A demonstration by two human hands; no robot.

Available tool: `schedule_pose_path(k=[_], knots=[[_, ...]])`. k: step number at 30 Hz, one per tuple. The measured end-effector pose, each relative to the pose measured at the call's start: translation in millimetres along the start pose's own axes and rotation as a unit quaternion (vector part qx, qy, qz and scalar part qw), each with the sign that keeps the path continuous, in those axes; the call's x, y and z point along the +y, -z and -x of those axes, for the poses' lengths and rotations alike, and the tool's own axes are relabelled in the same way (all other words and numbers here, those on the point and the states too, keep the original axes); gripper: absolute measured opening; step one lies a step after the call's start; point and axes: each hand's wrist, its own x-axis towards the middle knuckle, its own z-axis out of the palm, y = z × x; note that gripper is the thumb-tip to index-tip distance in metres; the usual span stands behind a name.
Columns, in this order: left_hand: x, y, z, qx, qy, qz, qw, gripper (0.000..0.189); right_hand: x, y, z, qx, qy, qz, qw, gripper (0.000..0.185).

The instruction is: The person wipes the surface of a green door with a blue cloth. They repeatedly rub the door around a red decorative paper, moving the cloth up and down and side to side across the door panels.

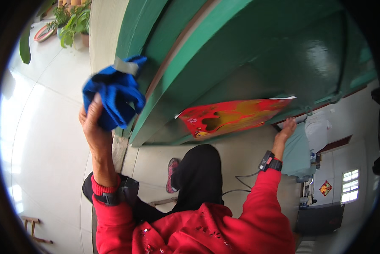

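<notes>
A crumpled blue cloth with a pale label is bunched in my left hand, the thumb pressed over its folds. Cloth and hand are close to the edge of a green painted door and the green door frame; whether the cloth touches them I cannot tell. On the door's face is a red and gold paper decoration, its ends lifting. My right hand reaches out near the door's far edge, fingers curled. Whether it grips that edge is unclear.
Potted plants stand on the tiled floor at upper left. A small wooden stool is at lower left. A threshold strip runs beside my legs. Beyond my right hand hangs a pale green cloth. A cable trails from my right wrist.
</notes>
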Motion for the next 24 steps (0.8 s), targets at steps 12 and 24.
schedule_pose_path(k=[12,24], knots=[[-61,0,-64,0.202,-0.152,0.029,0.967,0.039,9,9,-12,-0.047,0.097,0.119,0.987,0.063],[-82,6,-70,0.19,-0.196,-0.117,0.955,0.04,40,74,5,-0.252,-0.024,0.174,0.952,0.051]])
